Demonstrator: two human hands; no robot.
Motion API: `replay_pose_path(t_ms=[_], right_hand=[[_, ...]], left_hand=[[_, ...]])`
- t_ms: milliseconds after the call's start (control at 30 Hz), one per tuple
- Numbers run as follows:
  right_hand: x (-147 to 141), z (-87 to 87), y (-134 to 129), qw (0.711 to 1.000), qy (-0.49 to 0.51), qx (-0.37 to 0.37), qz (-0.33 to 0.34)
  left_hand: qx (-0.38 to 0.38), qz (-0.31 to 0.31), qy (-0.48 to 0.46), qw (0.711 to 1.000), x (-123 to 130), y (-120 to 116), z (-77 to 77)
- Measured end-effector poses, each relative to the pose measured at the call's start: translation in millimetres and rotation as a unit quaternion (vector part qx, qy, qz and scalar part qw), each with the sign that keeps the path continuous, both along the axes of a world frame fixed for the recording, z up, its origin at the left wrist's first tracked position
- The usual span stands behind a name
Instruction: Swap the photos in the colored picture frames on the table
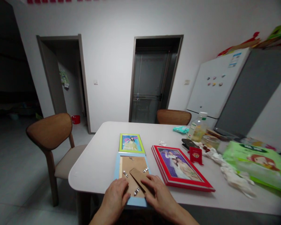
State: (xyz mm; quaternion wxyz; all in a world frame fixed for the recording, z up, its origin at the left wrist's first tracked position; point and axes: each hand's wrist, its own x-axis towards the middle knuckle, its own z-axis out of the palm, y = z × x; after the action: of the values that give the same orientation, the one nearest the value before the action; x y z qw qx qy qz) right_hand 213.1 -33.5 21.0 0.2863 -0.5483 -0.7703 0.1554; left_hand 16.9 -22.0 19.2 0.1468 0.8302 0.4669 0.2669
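Toward seven o'clock on the desk, by its near edge, a light-blue photo frame lies with its brown backing board facing up. At the frame's eight o'clock, the left hand rests on it, its grip loosely spread. At four o'clock, the right hand lies over the stand leg; whether that grip pinches it, I cannot tell. Just beside, at twelve o'clock, is a green frame, picture up; near three o'clock lie stacked red frames.
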Motion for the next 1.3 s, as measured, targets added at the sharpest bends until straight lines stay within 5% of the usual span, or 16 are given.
replay_pose_path(t_ms=[333, 767, 1033, 1300], right_hand=[[-11.6, -1.7, 6.9, 0.998, -0.06, 0.028, 0.0], [-20.1, -10.7, 9.0, 0.996, -0.067, 0.045, -0.032], [-27.8, 10.2, -8.7, 0.982, -0.143, 0.051, 0.112], [-24.1, 9.7, -8.2, 0.983, -0.122, 0.042, 0.129]], left_hand=[[-0.01, -0.023, -0.006, 1.0, -8.8, -0.7, -15.5], [-0.046, -0.012, 0.004, 0.999, -7.6, 0.8, -12.7], [-0.043, -0.02, -0.012, 0.999, -7.7, -0.3, -12.2], [-0.053, -0.015, 0.001, 0.998, -8.2, -0.2, -11.6]])
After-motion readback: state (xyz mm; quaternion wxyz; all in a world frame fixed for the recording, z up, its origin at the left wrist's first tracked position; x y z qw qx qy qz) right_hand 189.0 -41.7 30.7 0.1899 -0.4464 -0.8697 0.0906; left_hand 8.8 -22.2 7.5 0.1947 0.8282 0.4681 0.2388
